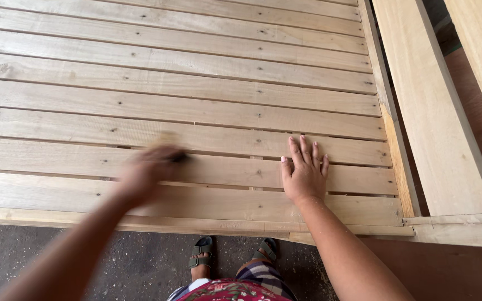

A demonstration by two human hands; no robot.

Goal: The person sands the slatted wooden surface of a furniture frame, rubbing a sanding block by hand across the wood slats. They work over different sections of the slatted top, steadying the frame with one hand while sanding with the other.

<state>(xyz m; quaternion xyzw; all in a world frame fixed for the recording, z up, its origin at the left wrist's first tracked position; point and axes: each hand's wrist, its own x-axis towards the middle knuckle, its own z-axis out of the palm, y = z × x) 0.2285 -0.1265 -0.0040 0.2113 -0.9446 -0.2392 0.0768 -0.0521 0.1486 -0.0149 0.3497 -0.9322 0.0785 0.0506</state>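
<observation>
A wide panel of pale wooden slats [196, 83] lies flat in front of me, nailed side by side. My left hand [147, 171] is blurred by motion over a near slat and seems closed on a small dark-tipped thing [178, 158] that I cannot identify. My right hand [303, 170] rests flat on the slats further right, palm down, fingers together and pointing away from me, holding nothing.
A thick wooden side rail [397, 139] borders the panel on the right, with broader planks [442, 111] beyond it. Below the panel's near edge lies a dark concrete floor [40, 251] and my sandalled feet [202, 253].
</observation>
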